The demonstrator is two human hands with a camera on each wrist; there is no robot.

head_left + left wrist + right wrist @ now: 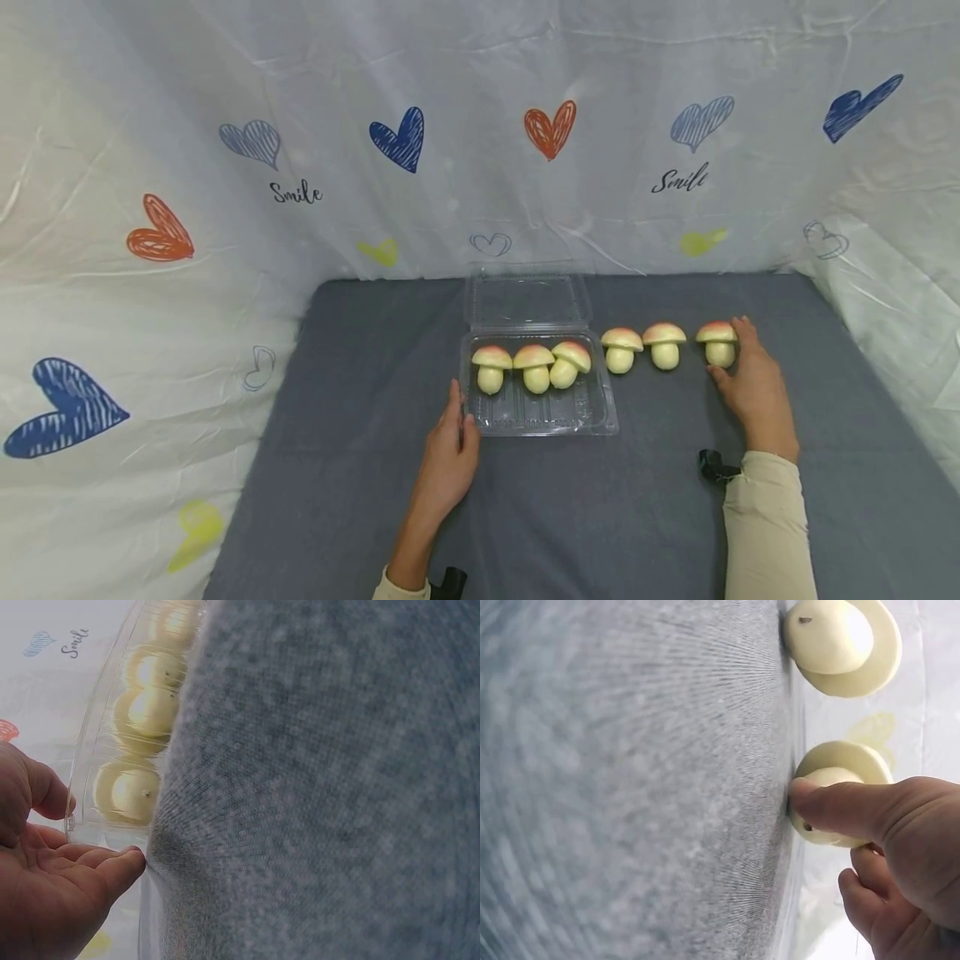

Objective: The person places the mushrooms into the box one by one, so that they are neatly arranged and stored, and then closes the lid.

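A clear plastic clamshell box [517, 421] lies with its lid [528, 300] folded back. Three toy mushrooms, cream with reddish cap tops, lie in its base, one a left mushroom [491, 369]. My left hand [447, 467] holds the box's front left corner, thumb at the rim [70, 823] and fingers along the end. On the cloth to the right, my right hand [756, 392] grips the rightmost toy mushroom [718, 343]. In the right wrist view its thumb lies across the stem; the other fingertips are partly hidden behind the mushroom [840, 759].
Two more toy mushrooms stand between the box and my right hand: one beside the box's right edge [622, 350] and another mushroom [664, 346] next to it. Grey cloth [360, 375] covers the table. A white curtain [465, 67] printed with hearts hangs behind and at both sides.
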